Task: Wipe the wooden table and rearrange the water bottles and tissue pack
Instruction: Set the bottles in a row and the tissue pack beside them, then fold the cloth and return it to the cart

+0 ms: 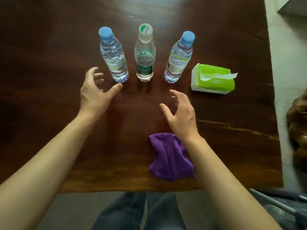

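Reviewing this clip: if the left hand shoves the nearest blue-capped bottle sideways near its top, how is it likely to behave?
The left blue-capped bottle stands upright, tall and narrow, so a high push would probably tip it rather than slide it. It looks nearly full, so likely fairly heavy for its size. Once down, its round body could roll across the table. The left hand is open beside its base.

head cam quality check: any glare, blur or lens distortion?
Head view: bright glare on the wooden table behind the bottles; wide-angle bend makes the blue-capped bottles lean outward; brown object at right edge blurred; hands and purple cloth reasonably sharp.
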The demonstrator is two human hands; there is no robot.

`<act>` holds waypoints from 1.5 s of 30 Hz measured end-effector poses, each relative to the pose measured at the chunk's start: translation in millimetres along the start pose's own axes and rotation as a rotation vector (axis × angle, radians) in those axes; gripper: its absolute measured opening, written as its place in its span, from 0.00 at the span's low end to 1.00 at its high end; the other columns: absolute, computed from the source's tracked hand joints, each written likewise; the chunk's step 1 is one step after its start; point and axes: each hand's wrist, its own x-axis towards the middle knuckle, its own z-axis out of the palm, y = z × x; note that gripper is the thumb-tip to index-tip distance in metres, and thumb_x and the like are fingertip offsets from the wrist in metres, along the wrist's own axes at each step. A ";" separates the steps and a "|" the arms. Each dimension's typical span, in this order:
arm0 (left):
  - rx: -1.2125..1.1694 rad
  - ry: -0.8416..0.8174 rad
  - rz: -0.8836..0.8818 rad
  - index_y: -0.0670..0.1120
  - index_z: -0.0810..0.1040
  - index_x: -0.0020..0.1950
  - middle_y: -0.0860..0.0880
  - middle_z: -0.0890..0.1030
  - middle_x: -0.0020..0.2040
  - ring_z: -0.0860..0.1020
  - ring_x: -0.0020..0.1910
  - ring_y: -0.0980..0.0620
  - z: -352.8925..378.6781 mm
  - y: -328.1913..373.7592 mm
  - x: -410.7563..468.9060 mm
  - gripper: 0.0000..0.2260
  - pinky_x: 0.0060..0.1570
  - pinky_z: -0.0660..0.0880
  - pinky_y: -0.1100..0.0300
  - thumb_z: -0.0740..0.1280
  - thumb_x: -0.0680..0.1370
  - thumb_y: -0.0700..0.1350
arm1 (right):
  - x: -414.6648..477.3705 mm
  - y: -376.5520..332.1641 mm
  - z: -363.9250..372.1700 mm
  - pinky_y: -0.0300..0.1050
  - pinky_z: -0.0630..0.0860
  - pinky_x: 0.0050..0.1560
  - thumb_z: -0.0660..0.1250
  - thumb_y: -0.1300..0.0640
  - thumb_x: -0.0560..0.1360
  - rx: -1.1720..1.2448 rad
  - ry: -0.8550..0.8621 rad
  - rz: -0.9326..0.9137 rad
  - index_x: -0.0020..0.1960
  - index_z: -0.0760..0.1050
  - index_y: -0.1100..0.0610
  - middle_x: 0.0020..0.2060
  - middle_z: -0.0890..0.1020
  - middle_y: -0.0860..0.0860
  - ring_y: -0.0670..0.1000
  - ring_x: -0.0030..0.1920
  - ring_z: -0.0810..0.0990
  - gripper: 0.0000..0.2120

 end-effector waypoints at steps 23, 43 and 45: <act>-0.009 -0.250 -0.415 0.48 0.84 0.48 0.46 0.86 0.44 0.84 0.47 0.45 96.3 -17.3 -176.0 0.11 0.51 0.82 0.45 0.73 0.73 0.55 | -115.3 68.5 -10.4 0.40 0.71 0.44 0.69 0.45 0.78 -0.022 -0.149 0.546 0.54 0.82 0.55 0.47 0.83 0.49 0.47 0.45 0.77 0.14; -0.991 -0.525 -0.332 0.38 0.73 0.51 0.38 0.77 0.45 0.80 0.41 0.48 21.7 115.0 -280.7 0.06 0.38 0.79 0.60 0.59 0.77 0.36 | -194.1 38.8 -125.2 0.60 0.78 0.64 0.67 0.47 0.80 0.967 -0.098 0.640 0.56 0.84 0.60 0.54 0.86 0.61 0.64 0.60 0.83 0.17; -1.035 -0.585 -0.324 0.37 0.73 0.57 0.36 0.76 0.48 0.77 0.45 0.43 21.8 133.3 -293.8 0.13 0.43 0.78 0.55 0.61 0.73 0.39 | -202.8 36.2 -145.6 0.60 0.75 0.67 0.67 0.45 0.79 1.047 -0.083 0.594 0.59 0.84 0.58 0.56 0.86 0.60 0.62 0.61 0.82 0.19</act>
